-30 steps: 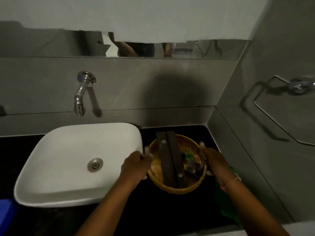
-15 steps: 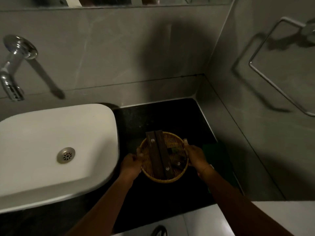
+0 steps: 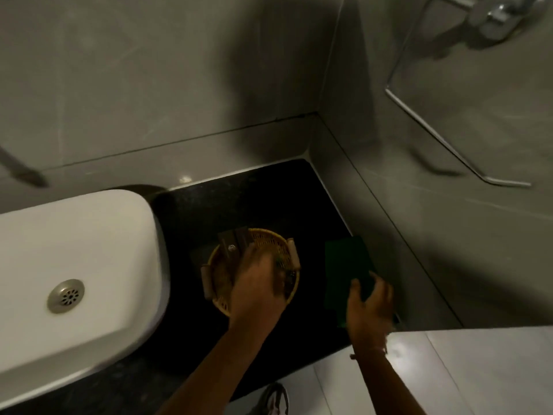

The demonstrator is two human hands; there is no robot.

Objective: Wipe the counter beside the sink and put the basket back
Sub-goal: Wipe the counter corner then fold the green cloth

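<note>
Nearest to me, the right hand (image 3: 369, 307) hangs over the near end of the green cloth (image 3: 347, 268), fingers spread and curled. It is blurred, so I cannot tell whether the fingertips touch the cloth; nothing is gripped.

The left hand (image 3: 258, 280) lies across the near half of the basket (image 3: 269, 244), fingers loose on its contents or rim. I cannot confirm a closed grasp. The two hands are well apart.

The basket rests on the black counter (image 3: 245, 199), between the sink (image 3: 89, 250) and the cloth, close to the sink's wall. It carries two dark wooden slats (image 3: 233, 239) that lean out over its far rim, plus small items I cannot identify.

Hazards, by my judgement:

1. One-handed lift. With only the left hand on the basket, a tilt is likely. The slats can slide out and fall on the counter or into the sink.
2. Contact with the sink. A sideways shift toward the left can knock the basket's handle against the wall of the sink.
3. Cloth drag. If the right hand sweeps the cloth while the basket stays put, the cloth can catch the basket's right handle and push it.
4. Missed area. The counter under the basket and the far corner by the wall (image 3: 209, 100) stay unwiped unless the basket is moved clear first.
</note>
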